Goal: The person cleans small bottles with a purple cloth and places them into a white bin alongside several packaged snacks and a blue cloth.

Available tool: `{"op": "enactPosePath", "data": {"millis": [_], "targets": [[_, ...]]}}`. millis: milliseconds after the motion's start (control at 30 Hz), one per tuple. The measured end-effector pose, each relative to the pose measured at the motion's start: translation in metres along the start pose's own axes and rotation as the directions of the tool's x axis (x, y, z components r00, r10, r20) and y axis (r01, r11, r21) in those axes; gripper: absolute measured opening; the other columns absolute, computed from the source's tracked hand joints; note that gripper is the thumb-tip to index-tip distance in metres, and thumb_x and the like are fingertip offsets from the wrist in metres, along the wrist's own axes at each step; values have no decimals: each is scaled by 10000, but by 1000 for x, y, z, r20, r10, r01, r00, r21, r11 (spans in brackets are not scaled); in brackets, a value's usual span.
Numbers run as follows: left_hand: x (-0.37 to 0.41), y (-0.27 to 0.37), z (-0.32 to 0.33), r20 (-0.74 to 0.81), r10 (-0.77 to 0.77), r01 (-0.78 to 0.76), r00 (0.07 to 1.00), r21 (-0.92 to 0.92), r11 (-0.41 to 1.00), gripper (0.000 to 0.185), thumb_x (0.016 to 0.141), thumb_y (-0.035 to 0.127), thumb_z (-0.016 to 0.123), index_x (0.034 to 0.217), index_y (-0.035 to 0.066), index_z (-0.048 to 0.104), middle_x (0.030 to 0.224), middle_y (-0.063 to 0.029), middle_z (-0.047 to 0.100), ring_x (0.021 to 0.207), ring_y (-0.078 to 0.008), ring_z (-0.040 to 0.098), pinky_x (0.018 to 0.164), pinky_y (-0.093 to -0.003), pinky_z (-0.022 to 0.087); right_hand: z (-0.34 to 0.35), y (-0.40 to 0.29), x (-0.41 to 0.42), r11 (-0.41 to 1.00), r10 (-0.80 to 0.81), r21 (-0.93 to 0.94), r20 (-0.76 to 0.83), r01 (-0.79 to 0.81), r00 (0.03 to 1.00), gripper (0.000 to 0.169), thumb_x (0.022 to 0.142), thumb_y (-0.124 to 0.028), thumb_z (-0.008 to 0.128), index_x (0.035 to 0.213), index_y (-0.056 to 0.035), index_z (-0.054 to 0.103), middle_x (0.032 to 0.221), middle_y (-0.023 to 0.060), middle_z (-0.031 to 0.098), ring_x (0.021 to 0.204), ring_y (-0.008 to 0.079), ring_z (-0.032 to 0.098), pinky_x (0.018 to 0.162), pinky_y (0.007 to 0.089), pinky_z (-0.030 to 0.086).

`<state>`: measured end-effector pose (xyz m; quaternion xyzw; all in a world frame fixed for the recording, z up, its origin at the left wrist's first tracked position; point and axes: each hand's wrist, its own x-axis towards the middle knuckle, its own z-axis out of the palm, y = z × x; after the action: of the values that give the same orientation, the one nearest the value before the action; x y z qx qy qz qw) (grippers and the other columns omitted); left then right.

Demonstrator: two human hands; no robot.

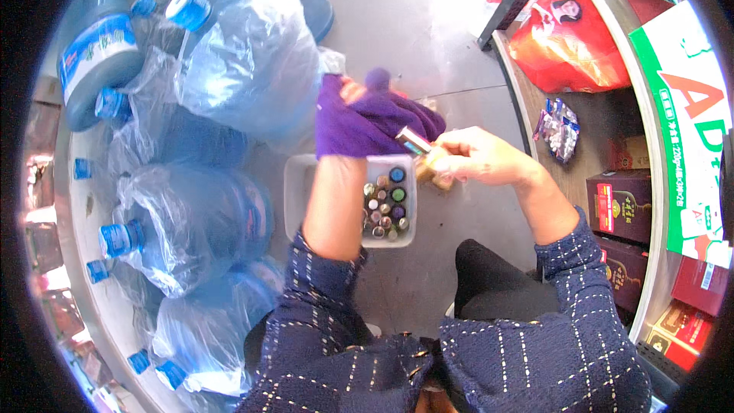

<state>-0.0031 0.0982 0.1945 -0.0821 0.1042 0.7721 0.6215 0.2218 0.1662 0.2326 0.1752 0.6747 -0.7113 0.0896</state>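
Observation:
My left hand (351,90) is mostly covered by a purple cloth (367,120), which it holds above a translucent plastic bin (293,201). In my right hand (487,155) is a small bottle or tube with a shiny silvery end (414,141), close to the cloth's lower right edge. Whether the two touch is unclear. Several small bottles or tubes with round caps (397,195), some green, blue, purple or silvery, stand upright in the right part of the bin. My left forearm hides the bin's middle. Yellowish items (441,175), blurred, lie below my right hand.
Large blue water jugs (195,223), several in clear plastic wrap, crowd the left side. At right, a shelf (519,74) holds a red bag (573,40), small packets (559,129) and dark boxes (619,206). A green and white carton (682,126) stands at the far right.

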Motion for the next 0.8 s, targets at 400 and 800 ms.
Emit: {"op": "enactPosePath", "data": {"millis": [400, 800], "targets": [[-85, 103, 20, 414, -305, -486, 857, 455, -747, 721, 636, 181, 780, 1267, 17, 472, 983, -205, 620, 887, -392, 605, 795, -430, 490, 37, 85, 100, 972, -131, -210, -122, 103, 984, 403, 792, -82, 608, 1170, -41, 474, 963, 53, 545, 839, 156, 562, 735, 295, 479], [-108, 135, -37, -7, -360, -300, 933, 540, -787, 490, 634, 151, 728, 1085, 88, 546, 941, -158, 620, 838, -334, 604, 737, -418, 479, 97, 140, 181, 480, -167, -871, 27, 105, 986, 241, 734, -43, 544, 975, -46, 539, 877, 210, 602, 833, 385, 619, 726, 468, 508]]}}
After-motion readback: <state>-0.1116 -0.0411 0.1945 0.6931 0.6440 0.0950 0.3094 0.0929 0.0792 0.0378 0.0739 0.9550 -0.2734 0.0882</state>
